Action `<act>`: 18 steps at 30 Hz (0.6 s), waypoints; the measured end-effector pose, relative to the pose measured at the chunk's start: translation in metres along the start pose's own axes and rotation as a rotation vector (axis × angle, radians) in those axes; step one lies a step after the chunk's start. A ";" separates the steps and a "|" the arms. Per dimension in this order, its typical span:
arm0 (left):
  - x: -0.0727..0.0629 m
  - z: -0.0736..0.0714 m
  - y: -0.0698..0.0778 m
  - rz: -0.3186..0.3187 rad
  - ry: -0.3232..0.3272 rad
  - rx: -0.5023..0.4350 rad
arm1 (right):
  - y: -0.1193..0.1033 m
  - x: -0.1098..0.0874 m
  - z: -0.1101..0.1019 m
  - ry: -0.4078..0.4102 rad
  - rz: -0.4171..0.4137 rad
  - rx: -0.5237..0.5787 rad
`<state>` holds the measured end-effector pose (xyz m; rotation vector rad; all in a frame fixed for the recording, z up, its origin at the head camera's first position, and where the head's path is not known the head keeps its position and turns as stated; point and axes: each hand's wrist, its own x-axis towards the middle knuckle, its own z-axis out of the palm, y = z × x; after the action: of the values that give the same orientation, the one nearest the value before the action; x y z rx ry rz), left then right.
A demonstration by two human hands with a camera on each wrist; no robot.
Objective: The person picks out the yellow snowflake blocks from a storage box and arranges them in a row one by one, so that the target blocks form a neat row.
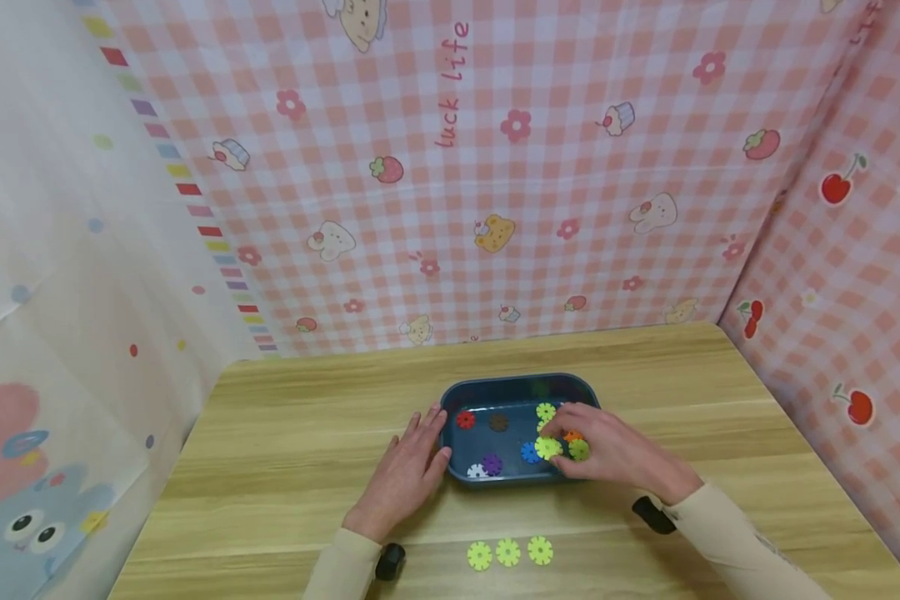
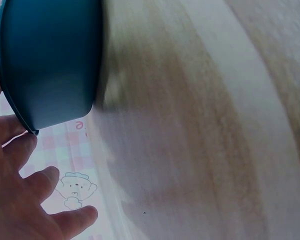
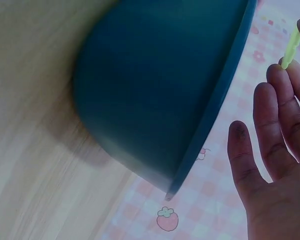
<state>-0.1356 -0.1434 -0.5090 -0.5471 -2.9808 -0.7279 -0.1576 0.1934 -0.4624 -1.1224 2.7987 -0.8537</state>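
Note:
A dark blue tray (image 1: 510, 482) stands on the table with several notched plastic discs inside. Over its right end, my right hand (image 1: 607, 443) pinches a yellow-green notched disc (image 1: 548, 448) between thumb and fingers. In the right wrist view the held disc (image 3: 291, 47) shows edge-on, above the tray's rim. My left hand (image 1: 407, 469) touches the left end of the tray with its fingers spread, fingertips right at the rim. Three yellow-green discs (image 1: 507, 552) lie in a row on the table in front of the tray.
Inside the tray are a red disc (image 1: 466, 420), a brown disc (image 1: 498, 422), a purple disc (image 1: 492, 465), a white disc (image 1: 476, 471), a blue disc (image 1: 529, 452) and an orange disc (image 1: 572, 436). Another yellow-green disc (image 1: 545, 411) lies behind the held one. Patterned cloth (image 1: 435, 208) hangs behind the wooden table (image 1: 307, 433).

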 end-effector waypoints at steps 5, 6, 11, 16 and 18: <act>0.001 0.000 0.000 -0.008 0.002 -0.015 | -0.004 -0.006 0.000 0.011 -0.029 -0.043; 0.001 0.000 0.000 -0.010 0.002 -0.016 | -0.005 -0.007 0.000 0.008 -0.029 -0.051; 0.000 0.000 0.000 -0.008 0.010 -0.021 | -0.011 -0.014 -0.001 -0.010 -0.029 -0.070; -0.001 0.001 0.001 -0.008 0.012 -0.027 | -0.015 -0.023 0.000 0.006 -0.065 -0.074; -0.001 0.001 0.001 -0.010 0.011 -0.026 | -0.017 -0.027 0.001 0.013 -0.076 -0.081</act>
<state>-0.1345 -0.1426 -0.5095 -0.5286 -2.9702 -0.7687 -0.1270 0.2002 -0.4598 -1.2459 2.8416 -0.7619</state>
